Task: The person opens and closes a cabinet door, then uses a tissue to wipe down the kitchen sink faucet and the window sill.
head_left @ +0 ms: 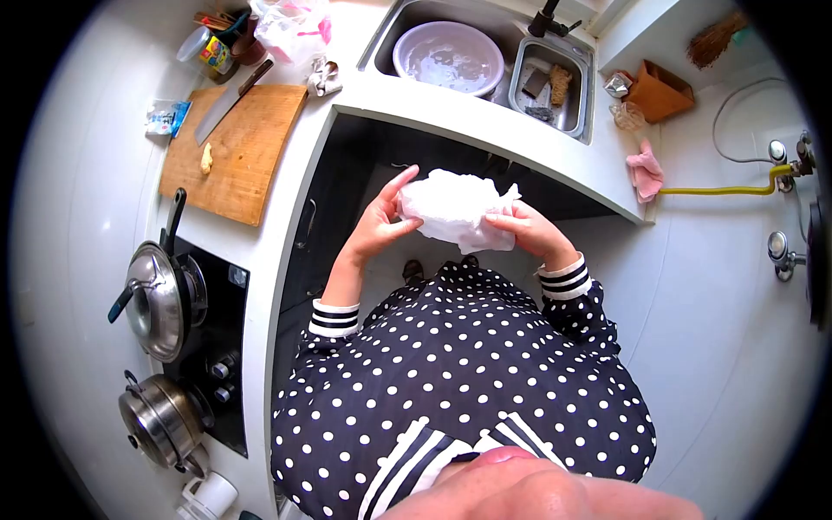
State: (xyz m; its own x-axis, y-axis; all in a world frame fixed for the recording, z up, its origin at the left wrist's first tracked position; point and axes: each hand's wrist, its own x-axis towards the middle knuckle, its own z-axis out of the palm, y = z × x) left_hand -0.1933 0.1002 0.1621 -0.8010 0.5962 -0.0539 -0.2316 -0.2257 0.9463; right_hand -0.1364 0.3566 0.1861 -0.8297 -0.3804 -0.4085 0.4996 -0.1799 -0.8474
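A crumpled white plastic bag is held up in front of the body, over the floor before the sink counter. My left hand grips its left end, with the thumb below and the fingers above. At the right end, my right hand pinches the bag's edge between thumb and fingers. What the bag contains, if anything, is hidden.
A knife and a piece of ginger lie on a wooden cutting board. A basin sits in the sink. A lidded pan and a pot stand at the stove.
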